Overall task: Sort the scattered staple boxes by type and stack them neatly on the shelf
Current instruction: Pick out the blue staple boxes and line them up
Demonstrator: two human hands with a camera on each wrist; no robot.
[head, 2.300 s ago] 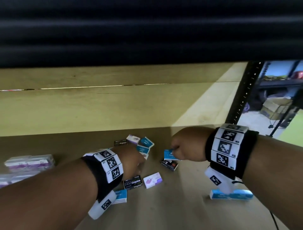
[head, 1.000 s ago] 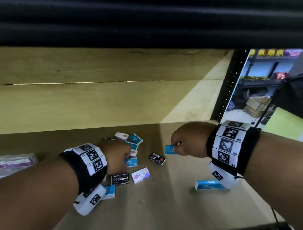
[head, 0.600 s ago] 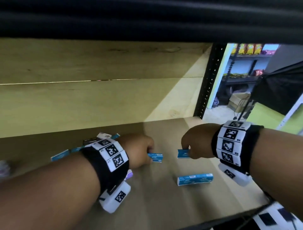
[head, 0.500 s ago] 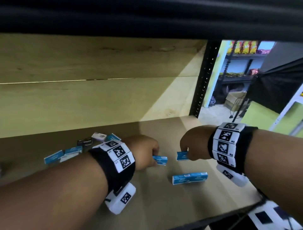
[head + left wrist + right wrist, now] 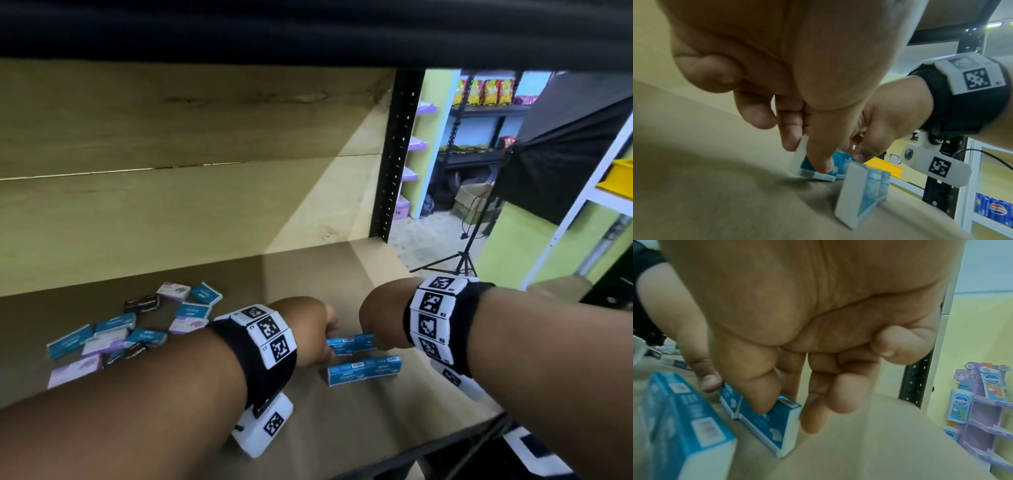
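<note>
My left hand (image 5: pixel 325 340) pinches a blue staple box (image 5: pixel 338 346) between thumb and fingers (image 5: pixel 819 160). My right hand (image 5: pixel 374 339) pinches a second blue staple box (image 5: pixel 364 342) the same way, thumb on its face (image 5: pixel 762 405). The two held boxes meet end to end, low on the brown shelf board (image 5: pixel 342 428). Just in front of them stands a row of two blue boxes (image 5: pixel 363 370), also seen in the left wrist view (image 5: pixel 863 194) and the right wrist view (image 5: pixel 684 418). Scattered blue, purple and black boxes (image 5: pixel 137 329) lie to the left.
A wooden back wall (image 5: pixel 171 205) closes the shelf behind. A black perforated upright (image 5: pixel 394 154) marks its right end, with the shop floor and a tripod (image 5: pixel 462 260) beyond. Bare board lies right of and in front of the blue row.
Both hands have carried their blue boxes right, away from the scattered pile, and brought them together just behind the blue row. The view has swung to the right.
</note>
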